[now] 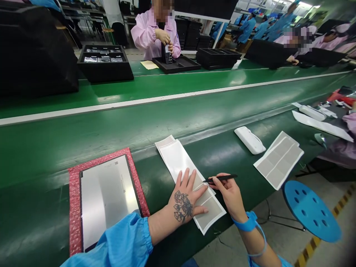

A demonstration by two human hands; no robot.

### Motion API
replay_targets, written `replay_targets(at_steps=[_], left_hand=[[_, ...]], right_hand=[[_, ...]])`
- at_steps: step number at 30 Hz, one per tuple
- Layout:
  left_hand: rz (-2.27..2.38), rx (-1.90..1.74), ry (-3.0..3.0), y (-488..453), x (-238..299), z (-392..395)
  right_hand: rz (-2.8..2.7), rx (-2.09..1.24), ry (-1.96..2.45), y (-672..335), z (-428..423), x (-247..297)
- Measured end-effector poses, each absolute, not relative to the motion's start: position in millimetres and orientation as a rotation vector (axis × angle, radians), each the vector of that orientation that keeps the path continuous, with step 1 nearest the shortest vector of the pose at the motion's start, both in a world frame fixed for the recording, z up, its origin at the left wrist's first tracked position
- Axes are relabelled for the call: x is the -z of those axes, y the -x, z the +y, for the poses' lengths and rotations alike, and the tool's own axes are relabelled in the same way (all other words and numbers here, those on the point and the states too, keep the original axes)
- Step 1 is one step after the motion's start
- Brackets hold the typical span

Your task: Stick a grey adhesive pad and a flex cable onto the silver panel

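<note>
My left hand (187,196) lies flat with fingers spread on a stack of sticker sheets (178,157), white toward the far end and grey toward the near end. Black tweezers (222,178) are pinched in my right hand (228,193), their tip at the sheet's right edge beside my left fingers. A blue wrist strap (246,222) circles my right wrist. To the left, a silver panel (107,196) with a dark border rests on a red foam pad (75,211), partly hidden by my left sleeve.
A white case (249,140) and more grey label sheets (279,159) lie to the right. A blue stool (311,211) stands beyond the table edge. Across the green belt (167,87), a person in pink handles a device over a black tray (180,65). Black boxes stand at left.
</note>
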State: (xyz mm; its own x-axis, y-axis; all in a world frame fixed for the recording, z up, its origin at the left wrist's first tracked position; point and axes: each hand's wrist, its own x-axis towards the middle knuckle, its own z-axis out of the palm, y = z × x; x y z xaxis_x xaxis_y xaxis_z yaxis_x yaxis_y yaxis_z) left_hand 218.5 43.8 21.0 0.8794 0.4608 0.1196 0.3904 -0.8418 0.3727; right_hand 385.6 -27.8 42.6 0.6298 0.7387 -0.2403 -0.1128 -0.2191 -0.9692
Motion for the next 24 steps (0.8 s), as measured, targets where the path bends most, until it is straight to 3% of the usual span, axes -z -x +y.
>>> replay_targets(at_steps=[24], left_hand=[[0.614,-0.181,-2.643,-218,-32,46]], right_hand=[[-0.577,-0.878,1.633,-389,-18,-40]])
